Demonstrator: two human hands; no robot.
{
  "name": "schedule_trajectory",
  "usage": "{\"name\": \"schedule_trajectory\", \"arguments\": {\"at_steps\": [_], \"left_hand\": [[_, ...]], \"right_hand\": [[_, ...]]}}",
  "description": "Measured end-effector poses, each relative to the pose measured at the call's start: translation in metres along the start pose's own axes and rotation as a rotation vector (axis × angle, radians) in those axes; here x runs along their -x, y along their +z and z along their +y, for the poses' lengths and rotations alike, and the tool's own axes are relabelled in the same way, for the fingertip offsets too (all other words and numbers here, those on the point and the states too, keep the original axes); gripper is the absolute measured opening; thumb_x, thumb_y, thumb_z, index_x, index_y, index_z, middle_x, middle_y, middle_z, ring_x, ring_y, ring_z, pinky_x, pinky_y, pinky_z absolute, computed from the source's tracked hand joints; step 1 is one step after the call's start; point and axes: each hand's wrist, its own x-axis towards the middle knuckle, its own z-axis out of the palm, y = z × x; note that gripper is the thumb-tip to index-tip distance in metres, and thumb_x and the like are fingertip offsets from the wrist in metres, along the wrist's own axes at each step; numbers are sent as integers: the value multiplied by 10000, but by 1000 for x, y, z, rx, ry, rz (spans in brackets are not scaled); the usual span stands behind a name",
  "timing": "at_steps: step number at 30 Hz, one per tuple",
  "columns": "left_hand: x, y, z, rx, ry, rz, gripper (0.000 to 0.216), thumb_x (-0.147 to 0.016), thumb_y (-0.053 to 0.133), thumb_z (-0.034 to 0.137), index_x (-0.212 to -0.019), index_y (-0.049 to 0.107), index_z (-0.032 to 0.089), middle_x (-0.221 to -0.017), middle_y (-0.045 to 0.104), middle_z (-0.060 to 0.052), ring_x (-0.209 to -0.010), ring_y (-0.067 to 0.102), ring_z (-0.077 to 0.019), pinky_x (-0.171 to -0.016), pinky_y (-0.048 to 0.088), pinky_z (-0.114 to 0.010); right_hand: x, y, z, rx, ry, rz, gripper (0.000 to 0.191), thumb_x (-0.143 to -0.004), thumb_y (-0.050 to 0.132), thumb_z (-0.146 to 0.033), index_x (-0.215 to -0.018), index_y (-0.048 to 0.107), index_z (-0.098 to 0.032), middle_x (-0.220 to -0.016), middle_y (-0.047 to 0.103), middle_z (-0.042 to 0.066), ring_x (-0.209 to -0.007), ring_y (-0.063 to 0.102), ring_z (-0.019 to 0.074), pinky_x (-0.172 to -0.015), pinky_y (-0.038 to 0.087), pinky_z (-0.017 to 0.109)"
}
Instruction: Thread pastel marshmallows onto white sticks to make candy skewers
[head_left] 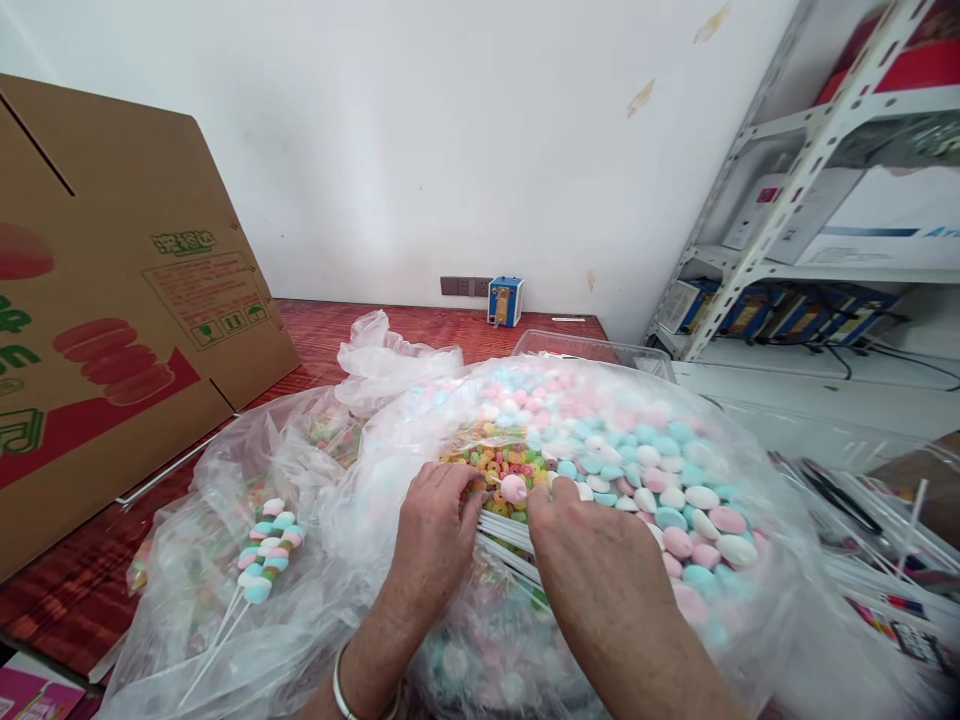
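My left hand (433, 535) and my right hand (589, 555) rest side by side on a big clear plastic bag (757, 640) of pink, blue and white marshmallow candies (679, 495). Between the fingertips sits a pink marshmallow (514, 488) on a white stick (502, 528); both hands pinch at it, fingers curled. Several more white sticks lie under the hands. Behind the pink piece is a heap of small coloured ring candies (502, 462). A finished skewer of stacked marshmallows (268, 550) lies in the bag to the left. A bangle circles my left wrist.
A large cardboard box (112, 300) leans at the left on the red-brown table (67, 590). A clear plastic tub (592, 347) and a small blue device (505, 301) stand by the wall. Metal shelving (810, 170) with boxes fills the right; packets of sticks (870, 540) lie below it.
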Motion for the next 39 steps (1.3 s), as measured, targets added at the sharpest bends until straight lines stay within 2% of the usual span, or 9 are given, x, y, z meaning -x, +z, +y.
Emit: {"name": "schedule_trajectory", "arguments": {"at_steps": [3,7,10,13,15,18,24,33,39], "left_hand": [[0,-1,-4,81,-31,62,128,-876,614,142,-975,658,209,-946,714,-48,-888,650,-210,-777,502,-323],[-1,-4,-8,172,-87,75,173,-882,584,146,-1018,668,213,-956,713,-38,-856,665,-184,-772,505,-289],[-4,-5,-9,190,-141,51,170,-877,575,148,-999,672,216,-963,718,-31,-871,665,-188,-792,491,-293],[-8,-4,-7,238,-207,19,130,-887,563,183,-960,664,220,-913,722,-21,-824,661,-190,-745,474,-291],[-11,-4,-5,310,-237,8,107,-891,559,210,-939,654,219,-871,720,-16,-796,660,-189,-718,469,-285],[-14,-3,-2,490,-282,7,77,-874,571,221,-914,636,208,-857,719,-17,-812,674,-184,-727,493,-271],[-15,2,0,703,-371,-5,129,-818,613,209,-927,678,189,-879,754,-24,-835,714,-180,-743,548,-265],[-18,-2,13,1016,-522,-147,278,-802,665,242,-1061,713,153,-1014,775,-64,-912,736,-195,-846,585,-318],[-18,0,23,1111,-569,-145,337,-767,734,283,-1074,718,144,-1078,768,-88,-936,740,-222,-894,582,-363]], "right_hand": [[-8,-4,-3,-20,-32,-25,346,-698,577,72,-911,680,-181,-851,691,63,-673,729,226,-507,469,255],[-7,10,-3,-48,-18,30,359,-782,517,54,-968,677,-207,-856,694,47,-639,715,195,-492,428,244],[1,20,-1,-49,9,64,383,-769,525,54,-986,668,-227,-852,686,28,-596,698,177,-452,335,233],[7,28,2,-50,16,159,333,-781,513,37,-925,648,-232,-802,658,7,-536,669,163,-423,197,249],[9,33,5,-54,18,233,311,-793,502,28,-900,635,-231,-778,647,-2,-506,650,151,-427,125,266],[13,44,8,-66,29,310,307,-815,514,-1,-947,637,-249,-771,653,-12,-484,632,139,-434,86,276],[26,61,13,-130,1,404,241,-886,525,-91,-988,627,-285,-751,661,-38,-513,641,136,-417,189,262],[33,61,17,-111,31,396,272,-894,532,-84,-1049,640,-279,-815,691,-35,-518,663,129,-397,258,255],[37,68,16,-132,54,398,282,-920,511,-113,-1108,646,-274,-830,707,-23,-571,687,125,-401,340,229]]}}
